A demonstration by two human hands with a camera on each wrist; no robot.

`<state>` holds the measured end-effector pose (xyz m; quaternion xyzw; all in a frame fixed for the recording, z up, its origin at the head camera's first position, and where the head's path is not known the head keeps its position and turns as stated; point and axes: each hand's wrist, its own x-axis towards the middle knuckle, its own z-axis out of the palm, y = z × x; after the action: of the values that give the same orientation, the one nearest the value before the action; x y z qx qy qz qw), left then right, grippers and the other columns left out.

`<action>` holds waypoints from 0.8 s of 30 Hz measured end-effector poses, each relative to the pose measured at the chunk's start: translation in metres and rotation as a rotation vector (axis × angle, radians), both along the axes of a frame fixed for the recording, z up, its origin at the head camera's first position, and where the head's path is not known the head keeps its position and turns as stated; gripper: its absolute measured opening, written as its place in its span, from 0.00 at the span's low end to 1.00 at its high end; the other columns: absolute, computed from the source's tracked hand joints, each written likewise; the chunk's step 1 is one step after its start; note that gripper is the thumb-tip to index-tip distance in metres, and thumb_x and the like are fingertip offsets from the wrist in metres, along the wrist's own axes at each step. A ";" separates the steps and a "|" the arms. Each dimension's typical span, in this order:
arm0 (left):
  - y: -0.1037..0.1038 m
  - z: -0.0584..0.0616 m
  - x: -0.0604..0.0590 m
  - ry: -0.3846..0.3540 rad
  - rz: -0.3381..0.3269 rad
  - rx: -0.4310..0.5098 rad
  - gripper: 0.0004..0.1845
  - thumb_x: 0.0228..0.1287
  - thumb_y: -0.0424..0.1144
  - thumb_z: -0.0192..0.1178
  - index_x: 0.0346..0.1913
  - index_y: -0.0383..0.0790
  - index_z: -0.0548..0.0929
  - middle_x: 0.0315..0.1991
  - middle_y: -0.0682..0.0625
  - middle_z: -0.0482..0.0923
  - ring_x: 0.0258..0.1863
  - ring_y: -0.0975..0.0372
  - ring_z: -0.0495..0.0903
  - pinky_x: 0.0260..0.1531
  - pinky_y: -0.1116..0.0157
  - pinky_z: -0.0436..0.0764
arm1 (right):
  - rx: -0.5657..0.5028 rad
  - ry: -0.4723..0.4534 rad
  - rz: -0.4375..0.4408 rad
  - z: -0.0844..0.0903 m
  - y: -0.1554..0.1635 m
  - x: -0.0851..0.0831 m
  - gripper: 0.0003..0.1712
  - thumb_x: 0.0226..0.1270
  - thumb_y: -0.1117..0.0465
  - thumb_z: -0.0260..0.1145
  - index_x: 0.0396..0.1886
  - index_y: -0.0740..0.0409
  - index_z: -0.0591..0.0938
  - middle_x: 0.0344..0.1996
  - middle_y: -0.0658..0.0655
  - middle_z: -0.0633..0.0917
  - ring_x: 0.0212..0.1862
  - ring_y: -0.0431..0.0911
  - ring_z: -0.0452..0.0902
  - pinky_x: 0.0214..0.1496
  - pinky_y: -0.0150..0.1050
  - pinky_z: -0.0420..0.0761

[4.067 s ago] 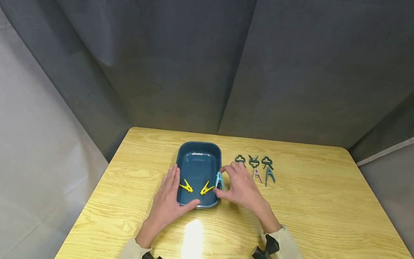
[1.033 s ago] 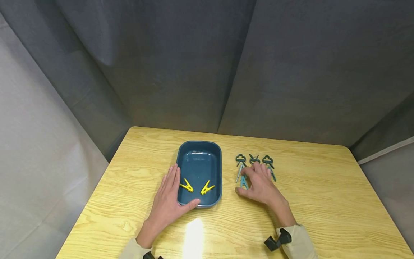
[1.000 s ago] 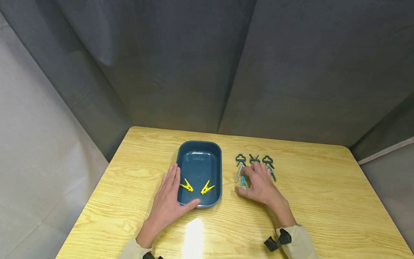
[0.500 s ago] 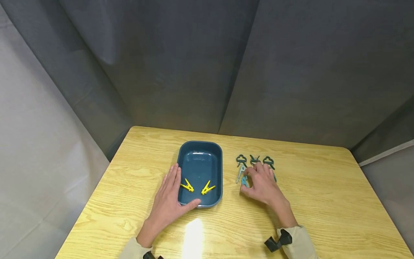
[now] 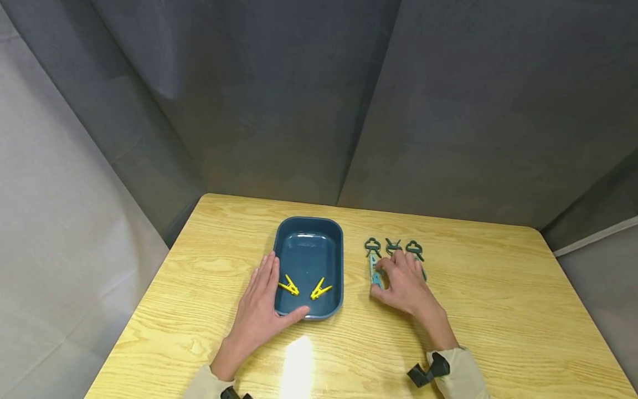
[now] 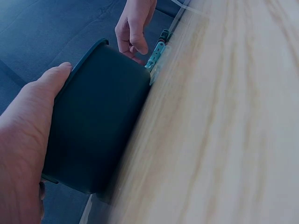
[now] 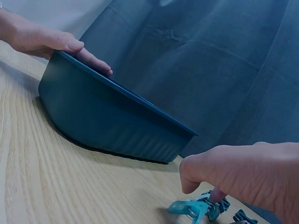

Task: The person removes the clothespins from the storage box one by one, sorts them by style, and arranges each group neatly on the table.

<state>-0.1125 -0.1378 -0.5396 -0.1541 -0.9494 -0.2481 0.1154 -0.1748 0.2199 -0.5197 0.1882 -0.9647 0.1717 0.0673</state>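
Observation:
My left hand (image 5: 258, 299) rests along the near left corner of a dark blue plastic tub (image 5: 309, 218), thumb across its near rim and the other fingers straight along the side. Inside the tub are two yellow clothespins, one left (image 5: 288, 286) and one right (image 5: 319, 288). My right hand (image 5: 406, 282) hovers low over the table right of the tub, its bent thumb and index finger on either side of a light blue clothespin (image 5: 377, 281). In the right wrist view a fingertip meets this clothespin (image 7: 187, 207) while the thumb stays just above it. Beside it lies a paler clothespin (image 5: 372, 263).
Three dark green clips stand in a row behind my right hand: left (image 5: 372, 245), middle (image 5: 393, 246) and right (image 5: 414, 249). A teal clothespin (image 5: 424, 274) is mostly covered by that hand. Grey curtains (image 5: 279, 111) hang behind the wooden table (image 5: 498, 310).
My right hand has brought the light blue clothespin from the tub's right rim to the clips. Since then the paler clothespin has turned straighter. My left hand has stayed put.

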 end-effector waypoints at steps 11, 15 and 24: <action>0.000 0.000 0.000 0.001 0.001 0.006 0.69 0.56 0.81 0.60 0.85 0.37 0.47 0.86 0.44 0.42 0.85 0.51 0.44 0.82 0.51 0.50 | -0.012 0.004 0.030 -0.003 -0.002 0.000 0.25 0.50 0.49 0.73 0.47 0.55 0.86 0.34 0.53 0.66 0.40 0.54 0.57 0.42 0.45 0.53; 0.000 0.000 0.000 0.000 0.000 0.009 0.69 0.56 0.81 0.60 0.85 0.37 0.47 0.86 0.44 0.42 0.85 0.51 0.44 0.82 0.51 0.49 | -0.014 0.005 0.026 -0.002 -0.003 0.000 0.24 0.50 0.49 0.74 0.46 0.54 0.86 0.35 0.52 0.67 0.40 0.54 0.57 0.42 0.45 0.54; 0.001 0.000 0.000 0.016 0.004 0.004 0.69 0.55 0.82 0.59 0.84 0.36 0.48 0.86 0.44 0.43 0.84 0.50 0.46 0.81 0.49 0.52 | -0.080 0.078 0.069 0.011 -0.012 0.004 0.22 0.55 0.50 0.72 0.47 0.56 0.86 0.34 0.52 0.72 0.39 0.51 0.61 0.43 0.45 0.58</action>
<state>-0.1127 -0.1370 -0.5395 -0.1541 -0.9482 -0.2487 0.1237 -0.1712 0.2076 -0.5084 0.2248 -0.9466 0.2049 0.1066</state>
